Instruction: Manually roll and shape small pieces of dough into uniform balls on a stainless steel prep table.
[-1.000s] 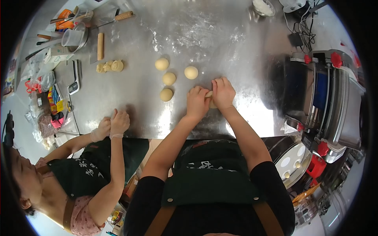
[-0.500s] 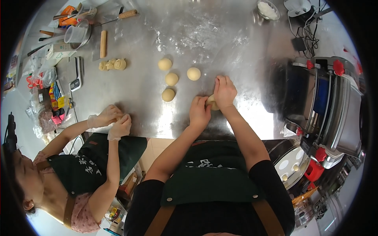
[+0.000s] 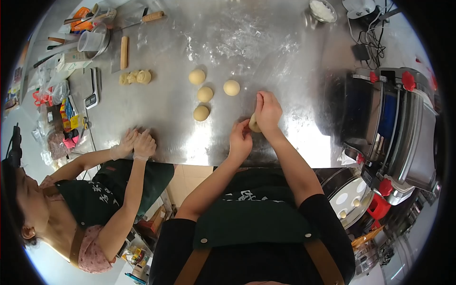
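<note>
Near the front edge of the steel table, a piece of pale yellow dough [image 3: 254, 124] is between my two hands. My right hand [image 3: 268, 114] is closed over its right side and hides much of it. The fingers of my left hand [image 3: 241, 139] are curled and pinch its left edge. To the left of my hands lie several smooth dough balls: one ball [image 3: 231, 88] sits closest to my right hand, and a loose column with a top ball [image 3: 196, 77], a middle ball [image 3: 204, 94] and a lower ball [image 3: 201, 113] stands farther left.
On my left, a co-worker's gloved hands [image 3: 135, 144] press together on the table. Twisted dough pieces [image 3: 135, 77], a wooden-handled scraper [image 3: 124, 52] and a scale [image 3: 92, 89] lie beyond. A flour bowl [image 3: 322, 11] stands far right; a metal machine [image 3: 396, 123] is at the right.
My left hand has shifted its fingers slightly at the dough's edge, and the dough is turned a little between my hands. The co-worker's hands have moved closer together.
</note>
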The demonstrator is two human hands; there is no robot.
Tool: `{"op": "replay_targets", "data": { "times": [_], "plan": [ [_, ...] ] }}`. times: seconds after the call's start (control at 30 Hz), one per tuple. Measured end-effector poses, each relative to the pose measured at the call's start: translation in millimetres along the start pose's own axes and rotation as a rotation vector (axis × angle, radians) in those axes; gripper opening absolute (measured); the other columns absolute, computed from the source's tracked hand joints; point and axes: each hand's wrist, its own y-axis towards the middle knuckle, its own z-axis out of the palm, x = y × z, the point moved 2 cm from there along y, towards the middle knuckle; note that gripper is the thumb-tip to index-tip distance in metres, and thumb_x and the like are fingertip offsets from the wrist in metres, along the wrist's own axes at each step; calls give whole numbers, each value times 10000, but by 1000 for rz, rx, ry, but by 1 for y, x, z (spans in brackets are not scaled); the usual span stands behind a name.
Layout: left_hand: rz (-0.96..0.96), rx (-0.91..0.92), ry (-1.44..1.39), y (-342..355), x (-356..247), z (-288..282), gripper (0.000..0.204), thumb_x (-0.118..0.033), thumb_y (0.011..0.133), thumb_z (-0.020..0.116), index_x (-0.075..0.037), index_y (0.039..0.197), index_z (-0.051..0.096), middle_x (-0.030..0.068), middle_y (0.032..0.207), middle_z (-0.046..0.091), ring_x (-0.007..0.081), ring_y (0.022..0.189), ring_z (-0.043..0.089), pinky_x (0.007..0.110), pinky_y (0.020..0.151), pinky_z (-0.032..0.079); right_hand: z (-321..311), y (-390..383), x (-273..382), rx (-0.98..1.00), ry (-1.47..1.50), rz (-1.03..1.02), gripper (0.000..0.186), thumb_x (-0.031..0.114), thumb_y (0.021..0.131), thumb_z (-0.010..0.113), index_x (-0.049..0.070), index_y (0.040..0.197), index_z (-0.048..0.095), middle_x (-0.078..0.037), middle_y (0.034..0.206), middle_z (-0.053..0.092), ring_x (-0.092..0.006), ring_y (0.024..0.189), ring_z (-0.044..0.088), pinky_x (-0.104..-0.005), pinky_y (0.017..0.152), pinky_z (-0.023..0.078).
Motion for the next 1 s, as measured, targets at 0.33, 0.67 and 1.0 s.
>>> {"op": "replay_targets", "data": {
  "times": [0.33,0.67,1.0],
  "plan": [
    [25,14,-114,-10,-9,4,552,152,748,431,37,1288,441,168,1098,509,257,922,599,315,798,497,-3,1,9,-15,-128,-81,157,93,788,592,84,944,604,-64,912,579,-262,849,553,-388,725,390],
    [237,160,150,19,-12,-5,536,90,754,601,-24,1268,499,120,966,524,227,802,590,300,722,502,-24,-20,11,-41,149,-61,125,89,844,537,59,958,581,-96,960,591,-281,884,544,-400,778,373],
    [225,102,260,47,-20,-9,390,83,770,539,6,1150,579,156,967,541,300,805,574,345,724,484,-7,-3,-14,-134,-71,-102,137,126,836,572,82,964,590,-61,927,576,-265,863,540,-409,756,370]
  ]
}}
